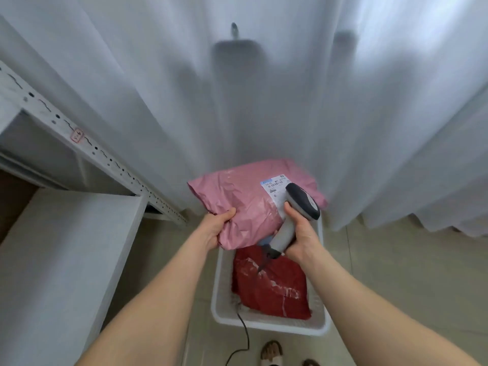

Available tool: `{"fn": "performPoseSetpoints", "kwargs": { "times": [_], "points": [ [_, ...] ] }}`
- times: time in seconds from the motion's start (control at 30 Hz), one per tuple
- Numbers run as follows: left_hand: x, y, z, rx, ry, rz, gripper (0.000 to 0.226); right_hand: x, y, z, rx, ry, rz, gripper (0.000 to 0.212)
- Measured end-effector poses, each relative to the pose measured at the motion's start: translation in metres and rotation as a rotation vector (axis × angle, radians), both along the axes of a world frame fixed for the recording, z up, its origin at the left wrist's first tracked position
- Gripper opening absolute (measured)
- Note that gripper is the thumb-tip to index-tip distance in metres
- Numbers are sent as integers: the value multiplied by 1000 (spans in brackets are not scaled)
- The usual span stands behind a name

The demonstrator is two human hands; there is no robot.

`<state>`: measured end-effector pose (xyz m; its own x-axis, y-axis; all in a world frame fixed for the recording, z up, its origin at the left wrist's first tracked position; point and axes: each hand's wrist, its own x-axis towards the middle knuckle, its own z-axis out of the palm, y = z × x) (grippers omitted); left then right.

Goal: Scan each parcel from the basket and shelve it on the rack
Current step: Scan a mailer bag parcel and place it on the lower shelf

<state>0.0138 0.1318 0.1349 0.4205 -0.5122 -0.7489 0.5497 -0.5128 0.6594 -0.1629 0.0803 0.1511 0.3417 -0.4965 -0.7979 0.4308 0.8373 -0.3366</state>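
In the lower middle of the frame, the left hand (215,228) grips the near left corner of a crinkled pink plastic mailer parcel (245,204), thumb on top and fingers curled beneath, holding it raised above the far end of a white plastic basket (221,281) that sits on the pale tiled floor (383,260). A white shipping label (273,186) with printed text and a barcode lies on the parcel's upper right part. Just right of centre, the right hand (303,233) is wrapped around the handle of a grey handheld barcode scanner with a dark head (303,202), the head poised over the label's near edge. A black cable (247,339) runs from the basket's near rim down to the bottom of the frame. Inside the basket, below the raised parcel, lies a dark red plastic parcel (274,286) that fills most of the near half. Along the left side of the frame stands a white metal rack (92,151) with a perforated upright and a small pink tag (77,135) stuck on it. A sheer white curtain (264,101) hangs across the top and right. At the bottom edge, a foot in a light sandal (272,351) shows.
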Motion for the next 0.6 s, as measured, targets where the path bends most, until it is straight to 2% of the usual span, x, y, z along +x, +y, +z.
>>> {"fn": "performPoseSetpoints", "kwargs": {
  "times": [0.13, 0.33, 0.47, 0.6],
  "points": [
    [-5, 12, 51, -5, 59, -47, 18, -5, 7, 47, -54, -12, 31, 10],
    [-21, 42, 108, -54, -19, -41, 32, -24, 25, 94, -146, -15, 58, 3],
    [-44, 58, 151, -94, 70, -9, 32, -38, 42, 121, -252, 7, 73, 9],
    [-64, 87, 173, -110, 185, 101, 59, -51, 59, 142, -319, 30, 34, 17]
  ]
}}
